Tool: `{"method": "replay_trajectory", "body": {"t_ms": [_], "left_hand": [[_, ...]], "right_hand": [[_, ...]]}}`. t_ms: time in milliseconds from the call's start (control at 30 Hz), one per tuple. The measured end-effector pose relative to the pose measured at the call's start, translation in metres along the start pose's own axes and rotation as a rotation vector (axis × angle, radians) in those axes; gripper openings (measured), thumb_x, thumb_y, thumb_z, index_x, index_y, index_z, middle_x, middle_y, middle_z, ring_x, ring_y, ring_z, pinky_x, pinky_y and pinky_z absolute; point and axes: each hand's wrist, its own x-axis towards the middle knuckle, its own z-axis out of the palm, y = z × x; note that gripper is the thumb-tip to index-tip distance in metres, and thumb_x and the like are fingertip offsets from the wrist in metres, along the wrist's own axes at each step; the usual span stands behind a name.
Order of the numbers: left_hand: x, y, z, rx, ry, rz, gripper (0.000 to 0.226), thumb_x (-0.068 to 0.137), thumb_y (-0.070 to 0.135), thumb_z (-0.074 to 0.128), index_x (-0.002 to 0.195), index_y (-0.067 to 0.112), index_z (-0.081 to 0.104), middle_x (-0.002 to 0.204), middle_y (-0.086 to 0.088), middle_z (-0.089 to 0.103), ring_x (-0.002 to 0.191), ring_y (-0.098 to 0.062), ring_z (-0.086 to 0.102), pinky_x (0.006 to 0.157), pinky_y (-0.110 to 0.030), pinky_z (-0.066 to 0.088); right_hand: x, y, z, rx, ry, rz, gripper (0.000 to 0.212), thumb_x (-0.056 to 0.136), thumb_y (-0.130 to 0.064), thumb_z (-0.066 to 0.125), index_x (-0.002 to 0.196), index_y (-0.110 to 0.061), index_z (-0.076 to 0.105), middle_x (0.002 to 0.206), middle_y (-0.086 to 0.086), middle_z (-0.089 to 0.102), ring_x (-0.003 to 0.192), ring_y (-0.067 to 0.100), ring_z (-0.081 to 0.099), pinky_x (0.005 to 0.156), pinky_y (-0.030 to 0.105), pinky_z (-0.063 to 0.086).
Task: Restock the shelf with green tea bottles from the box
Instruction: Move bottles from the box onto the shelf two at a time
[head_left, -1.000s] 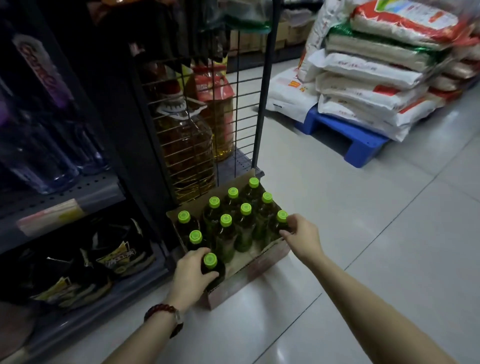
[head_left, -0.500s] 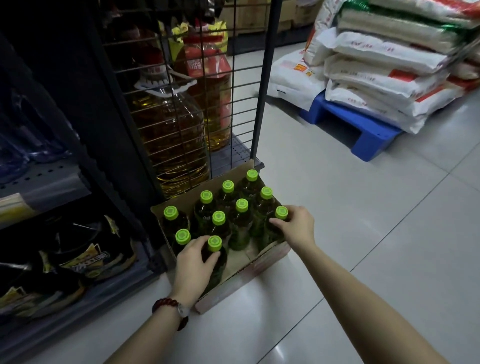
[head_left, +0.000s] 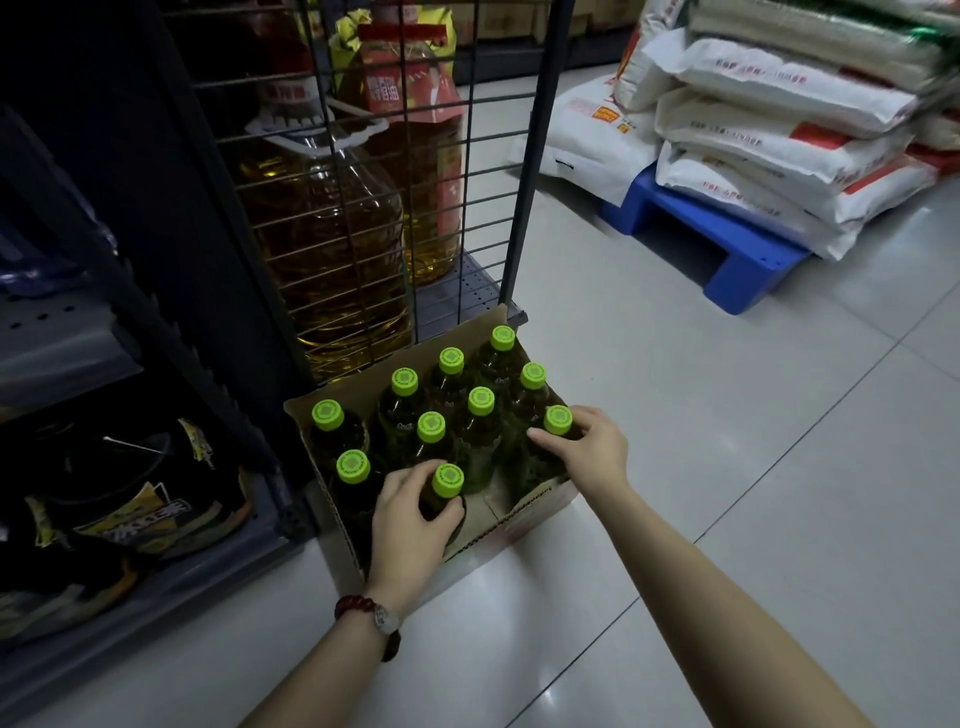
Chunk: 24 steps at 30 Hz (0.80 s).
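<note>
Head view: your left hand (head_left: 410, 525) grips 1 green tea bottle (head_left: 447, 486) at the box's (head_left: 540, 501) near edge; your right hand (head_left: 587, 449) grips another bottle (head_left: 558, 422) by the right wall. Lifting both may snag neighbours, tipping them.

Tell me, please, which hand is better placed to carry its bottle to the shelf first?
Left, probably. The left hand grips a bottle on the box's shelf side; the right hand holds one at the far edge.
</note>
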Motion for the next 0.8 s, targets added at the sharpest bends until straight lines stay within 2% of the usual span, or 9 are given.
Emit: {"method": "replay_trajectory", "body": {"t_ms": [133,233,300,467,500,567,633,733,800], "left_hand": [[0.000,0.000,0.001,-0.021,-0.007,-0.004,0.032,0.080,0.018,0.070,0.111,0.016,0.065,0.109,0.000,0.047,0.091,-0.006,0.047,0.070,0.004,0.031],[0.001,-0.003,0.000,-0.043,-0.022,-0.012,0.036,0.079,0.024,0.073,0.113,0.018,0.064,0.111,0.003,0.050,0.099,-0.007,0.049,0.080,-0.006,0.034],[0.002,-0.004,-0.003,-0.092,-0.044,-0.042,0.037,0.078,0.023,0.074,0.114,0.018,0.065,0.111,0.006,0.053,0.103,-0.007,0.049,0.087,-0.016,0.035],[0.005,-0.004,-0.006,-0.209,-0.066,-0.109,0.034,0.072,0.014,0.079,0.104,0.015,0.069,0.107,0.006,0.057,0.102,-0.012,0.054,0.089,-0.021,0.037],[0.004,-0.004,-0.007,-0.227,-0.059,-0.128,0.034,0.070,0.013,0.080,0.103,0.014,0.070,0.105,0.007,0.057,0.102,-0.012,0.054,0.089,-0.021,0.038],[0.001,-0.003,-0.010,-0.254,-0.047,-0.153,0.035,0.068,0.010,0.082,0.100,0.015,0.070,0.102,0.010,0.058,0.102,-0.011,0.054,0.089,-0.021,0.039],[-0.001,0.002,-0.014,-0.298,-0.024,-0.172,0.031,0.066,0.009,0.083,0.091,0.022,0.069,0.097,0.016,0.061,0.097,-0.008,0.056,0.091,-0.024,0.042],[0.001,0.029,-0.025,-0.448,-0.009,-0.217,0.034,0.066,0.009,0.083,0.090,0.029,0.070,0.092,0.013,0.069,0.093,-0.009,0.063,0.089,-0.031,0.051],[0.004,0.056,-0.034,-0.472,-0.015,-0.174,0.037,0.066,0.009,0.083,0.097,0.026,0.071,0.092,0.011,0.070,0.092,-0.008,0.064,0.085,-0.024,0.051]], "right_hand": [[-0.001,0.001,0.001,0.115,-0.012,0.036,0.030,0.065,-0.024,0.086,0.093,-0.019,0.076,0.102,-0.003,0.073,0.101,0.017,0.065,0.095,0.037,0.050],[-0.005,-0.002,0.000,0.154,-0.070,0.063,0.035,0.066,-0.021,0.086,0.098,-0.019,0.076,0.096,-0.004,0.074,0.099,0.017,0.066,0.095,0.037,0.051],[-0.008,-0.004,-0.001,0.166,-0.087,0.058,0.036,0.066,-0.020,0.086,0.100,-0.017,0.076,0.093,-0.005,0.073,0.095,0.014,0.066,0.092,0.033,0.052],[-0.012,-0.015,-0.005,0.310,-0.119,0.068,0.026,0.068,-0.016,0.084,0.092,-0.021,0.076,0.079,-0.014,0.070,0.079,0.006,0.065,0.067,0.011,0.051],[-0.013,-0.019,-0.005,0.331,-0.142,0.068,0.024,0.068,-0.015,0.085,0.088,-0.024,0.075,0.079,-0.012,0.071,0.079,0.008,0.067,0.068,0.012,0.053],[-0.015,-0.030,-0.007,0.335,-0.179,0.059,0.022,0.066,-0.014,0.086,0.079,-0.027,0.075,0.081,-0.006,0.074,0.084,0.016,0.070,0.080,0.029,0.058],[-0.017,-0.044,-0.012,0.341,-0.195,0.055,0.021,0.065,-0.015,0.087,0.079,-0.026,0.076,0.085,-0.001,0.076,0.092,0.022,0.071,0.089,0.042,0.057],[-0.023,-0.069,-0.025,0.367,-0.193,0.022,0.021,0.066,-0.014,0.086,0.083,-0.023,0.077,0.091,0.006,0.077,0.097,0.028,0.071,0.089,0.047,0.056],[-0.026,-0.089,-0.037,0.365,-0.188,0.005,0.021,0.065,-0.015,0.086,0.082,-0.021,0.077,0.091,0.007,0.077,0.095,0.026,0.071,0.089,0.047,0.056]]}}
